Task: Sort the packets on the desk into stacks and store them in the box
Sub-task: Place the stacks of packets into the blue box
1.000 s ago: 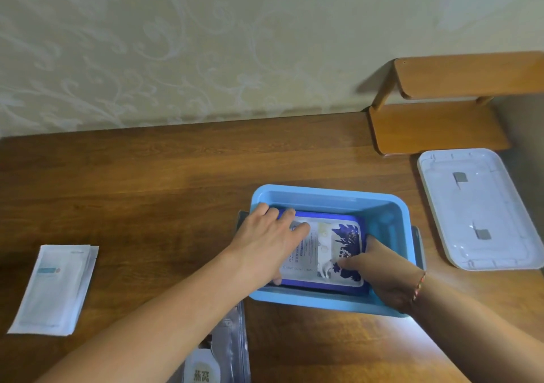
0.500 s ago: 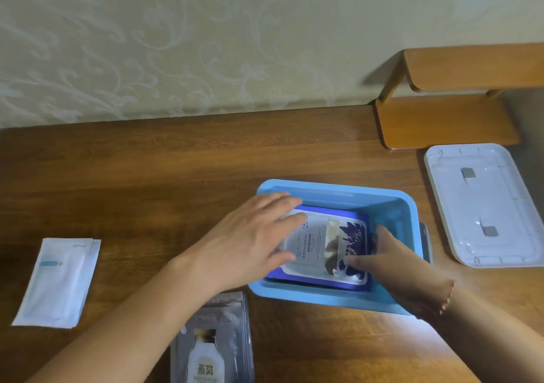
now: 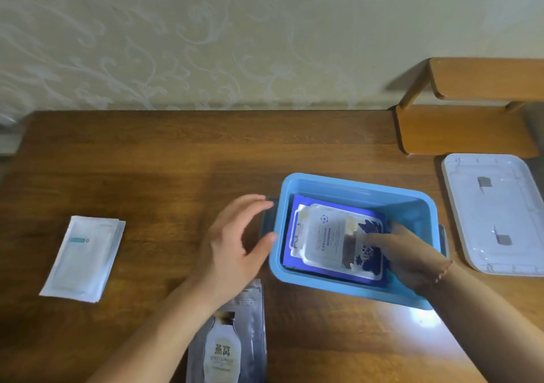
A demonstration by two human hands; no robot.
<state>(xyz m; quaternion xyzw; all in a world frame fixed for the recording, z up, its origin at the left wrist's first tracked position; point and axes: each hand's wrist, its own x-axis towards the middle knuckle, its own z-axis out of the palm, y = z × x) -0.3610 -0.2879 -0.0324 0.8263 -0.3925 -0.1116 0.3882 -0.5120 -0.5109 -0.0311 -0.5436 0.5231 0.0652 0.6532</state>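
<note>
A light blue box [image 3: 353, 292] stands on the wooden desk [image 3: 164, 176]. Inside it a white and blue packet [image 3: 323, 235] lies on top of dark blue packets [image 3: 301, 203]. My right hand [image 3: 409, 256] reaches into the box and holds the right end of the top packet, thumb on its face. My left hand [image 3: 235, 244] hovers just left of the box, outside it, fingers spread and holding nothing. A stack of white packets [image 3: 84, 260] lies at the left. A stack of silver packets [image 3: 229, 338] lies near the front edge, partly under my left forearm.
The box's white lid [image 3: 494, 214] lies upside down to the right of the box. A small wooden shelf [image 3: 465, 129] stands at the back right against the wall. Bare desk stretches between the white packets and the box.
My left hand has lifted off the packets and drawn out of the box to the left. My right hand stays on the top packet's right end.
</note>
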